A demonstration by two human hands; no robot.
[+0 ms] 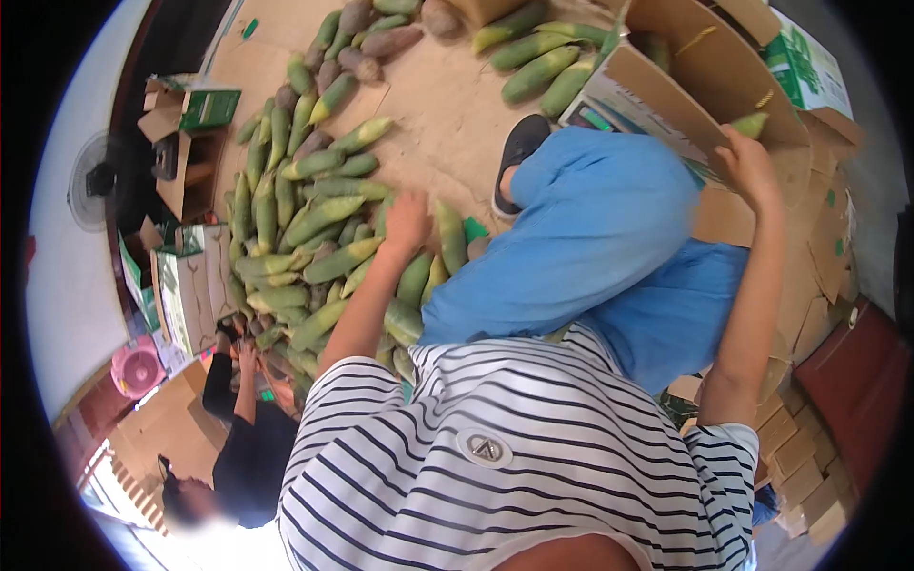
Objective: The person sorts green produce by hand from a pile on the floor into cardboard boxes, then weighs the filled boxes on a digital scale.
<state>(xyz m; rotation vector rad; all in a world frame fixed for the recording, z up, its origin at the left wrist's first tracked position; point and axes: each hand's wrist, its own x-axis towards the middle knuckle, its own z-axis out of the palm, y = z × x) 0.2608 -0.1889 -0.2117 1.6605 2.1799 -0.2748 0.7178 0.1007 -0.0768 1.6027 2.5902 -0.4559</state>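
My left hand (pixel 408 221) reaches down into a pile of long green radishes (pixel 324 219) on the floor. It is blurred, and its fingers are partly hidden, so whether it grips a radish cannot be made out. Over at the right, my right hand (pixel 750 169) has its fingers curled on the rim of an open cardboard box (pixel 657 90). The pale tip of a radish (pixel 750 125) shows inside the box, just beyond those fingers. More green radishes (pixel 545 71) lie beside the box.
Several brown, soil-covered roots (pixel 390 41) lie among the pile. Open cartons (pixel 195 276) stand at the left, near a pink fan (pixel 137 368). A person in black (pixel 249 457) works at the lower left. Stacked cardboard (pixel 804 457) is at the right.
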